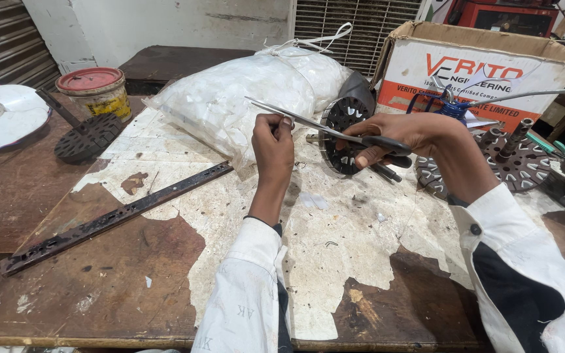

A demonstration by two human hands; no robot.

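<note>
The person's right hand grips the dark handles of a pair of scissors, fingers through the loops, with the 2 long blades standing a little apart and pointing left and slightly far. The left hand is closed in a pinch at the blades, thumb and fingers pressed together on something too small to make out; it may be a thin strip or thread, but that cannot be told. Both hands hang above the middle of the worn table.

To cut cleanly, it seems wise to keep the pinched piece taut and close to the pivot of the blades, with the left fingertips clear of the edges, and to close the blades in 1 steady squeeze.

Just far of the hands stands a round black slotted core on a shaft, upright on its edge, and behind it lies a bulging white plastic sack, tied at the top. To the right sit a cardboard box and a second slotted disc with pegs. A long perforated metal bar lies slantwise on the left, with a third dark disc and a red-lidded tin far left. The core, so near the blade tips, looks the likeliest thing to foul the scissors.
</note>
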